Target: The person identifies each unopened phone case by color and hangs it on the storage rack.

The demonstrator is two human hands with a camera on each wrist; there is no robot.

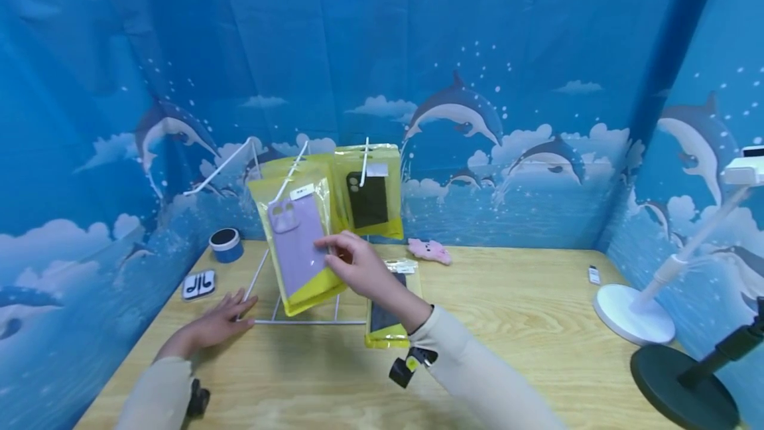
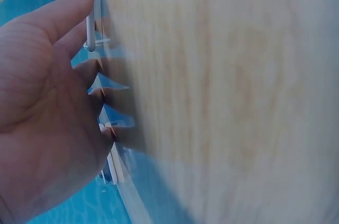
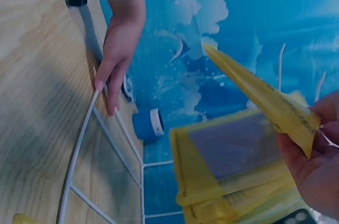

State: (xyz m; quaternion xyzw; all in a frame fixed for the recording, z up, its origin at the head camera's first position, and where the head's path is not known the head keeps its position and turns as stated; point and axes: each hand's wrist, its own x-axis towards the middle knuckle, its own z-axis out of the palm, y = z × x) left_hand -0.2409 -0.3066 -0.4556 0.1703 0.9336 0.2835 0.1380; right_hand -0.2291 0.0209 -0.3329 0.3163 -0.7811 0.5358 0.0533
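Note:
My right hand (image 1: 355,261) pinches the right edge of a yellow-and-clear bag with a purple phone case (image 1: 298,237), which hangs at the left hook of a white wire rack (image 1: 310,322). In the right wrist view the held bag (image 3: 265,97) tilts away from other bagged cases (image 3: 228,150) behind it. A bagged black phone case (image 1: 368,201) hangs from the right hook. Another bagged dark case (image 1: 382,317) lies on the table under my right forearm. My left hand (image 1: 221,320) rests with extended fingers at the rack's front left base corner.
Left of the rack are a blue round container (image 1: 226,247) and boxed earphones (image 1: 199,284). A pink plush toy (image 1: 430,251) lies behind, on the wooden table (image 1: 507,324). A white stand (image 1: 633,314), a black stand (image 1: 683,387) and a small white item (image 1: 593,275) occupy the right side.

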